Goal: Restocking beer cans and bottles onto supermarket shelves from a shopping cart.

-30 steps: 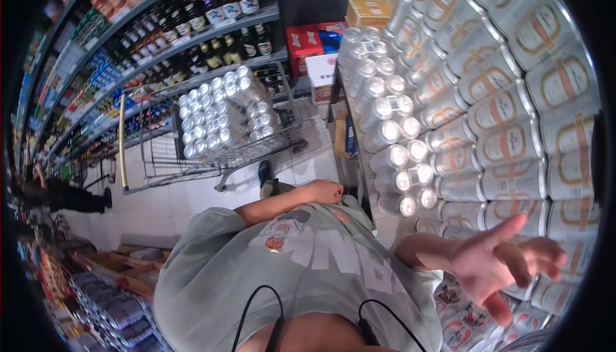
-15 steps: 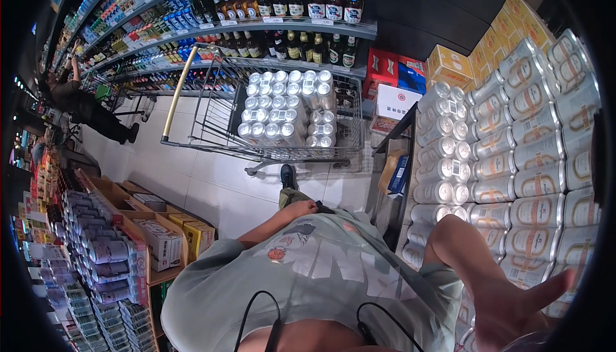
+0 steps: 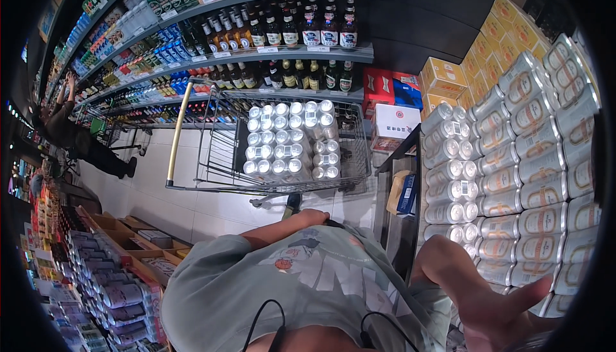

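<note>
A cart point(image 3: 221, 150) stands beyond my left hand point(image 3: 312, 218), stacked cans point(image 3: 538, 195) beside my right hand point(image 3: 497, 317); I can't tell either grip.

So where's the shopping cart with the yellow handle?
In the head view, the shopping cart stands slightly above and left of centre, alongside the bottle shelves, with the white carton just beyond its right end.

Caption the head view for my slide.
Right hand near stacked silver drink cans, left hand by the shirt, wire shopping cart holding can multipacks.
</note>
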Motion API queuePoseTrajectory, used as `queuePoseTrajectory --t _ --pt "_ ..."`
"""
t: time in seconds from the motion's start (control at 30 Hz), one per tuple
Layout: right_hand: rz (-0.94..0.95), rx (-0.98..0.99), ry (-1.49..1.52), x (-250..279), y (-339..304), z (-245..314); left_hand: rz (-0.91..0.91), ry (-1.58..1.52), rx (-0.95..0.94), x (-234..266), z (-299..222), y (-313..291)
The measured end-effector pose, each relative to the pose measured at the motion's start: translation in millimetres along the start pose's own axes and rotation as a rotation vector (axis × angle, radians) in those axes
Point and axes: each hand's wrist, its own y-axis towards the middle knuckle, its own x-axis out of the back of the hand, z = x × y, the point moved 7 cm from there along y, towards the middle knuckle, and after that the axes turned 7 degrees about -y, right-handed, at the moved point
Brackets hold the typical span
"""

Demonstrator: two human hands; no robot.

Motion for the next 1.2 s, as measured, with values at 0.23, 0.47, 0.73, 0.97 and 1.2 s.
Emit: queuePoseTrajectory --t 0.23,0.47,0.73,0.97,1.2 --pt "-0.079 -0.068 0.768 -41.2 0.7 -2.8 0.064 -0.001 0.034 2.0 -11.8 6.2" --pt "-0.063 -0.166 1.064 -130.2 -2.3 -1.8 0.113 -0.510 -0.106 -6.0 -25.5 10.4" --pt "0.509 -0.989 1.342 -374.2 -186.2 9.0 -0.001 -1.486 -0.015 39.0 22.2 -24.6" --pt "2.064 -0.962 0.560 -528.1 -546.9 82.6 -0.168 -2.901 0.067 55.3 132.4 -36.7" --pt "2.352 -0.377 0.324 -562.3 -642.0 106.8 -0.116 -3.140 0.102 44.3 158.2 -10.5"
